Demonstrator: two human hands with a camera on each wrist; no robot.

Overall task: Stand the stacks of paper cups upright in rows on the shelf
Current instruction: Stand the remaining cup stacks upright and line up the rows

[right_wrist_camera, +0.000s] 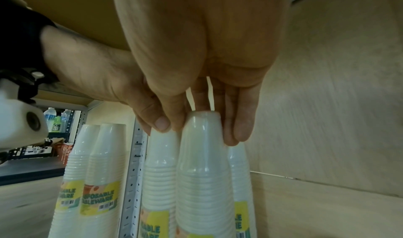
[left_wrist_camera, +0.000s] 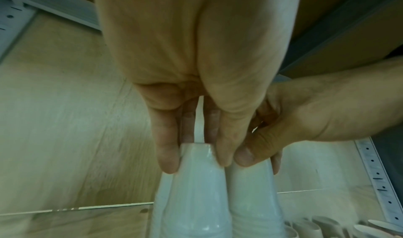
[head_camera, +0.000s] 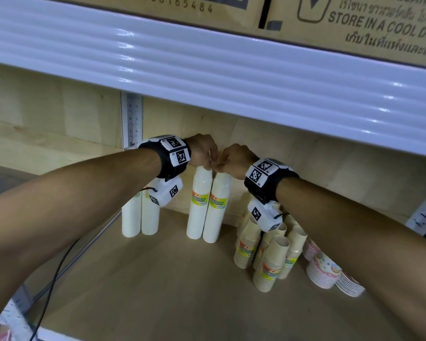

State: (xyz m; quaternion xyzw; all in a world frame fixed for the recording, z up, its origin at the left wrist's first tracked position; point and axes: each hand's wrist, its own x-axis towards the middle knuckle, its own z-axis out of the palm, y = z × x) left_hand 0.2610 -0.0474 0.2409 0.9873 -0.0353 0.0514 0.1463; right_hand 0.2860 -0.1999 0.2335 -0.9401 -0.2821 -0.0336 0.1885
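Two tall white paper cup stacks in clear wrap stand upright side by side at the middle of the wooden shelf [head_camera: 138, 286]. My left hand [head_camera: 208, 166] grips the top of the left stack [head_camera: 199, 205], its fingers curled round it in the left wrist view [left_wrist_camera: 196, 160]. My right hand [head_camera: 221, 168] pinches the top of the right stack [head_camera: 217, 207] between thumb and fingers [right_wrist_camera: 200, 129]. The two hands touch. Another labelled stack [right_wrist_camera: 238, 172] stands just behind. Two more white stacks [head_camera: 139, 217] stand upright at the left.
Several brown paper cup stacks [head_camera: 268, 249] lean in a cluster at the right, with pink patterned cups [head_camera: 324, 269] beside them. The white upper shelf edge [head_camera: 207, 77] hangs low over my hands. A perforated metal upright [head_camera: 132, 119] runs up the wooden back wall.
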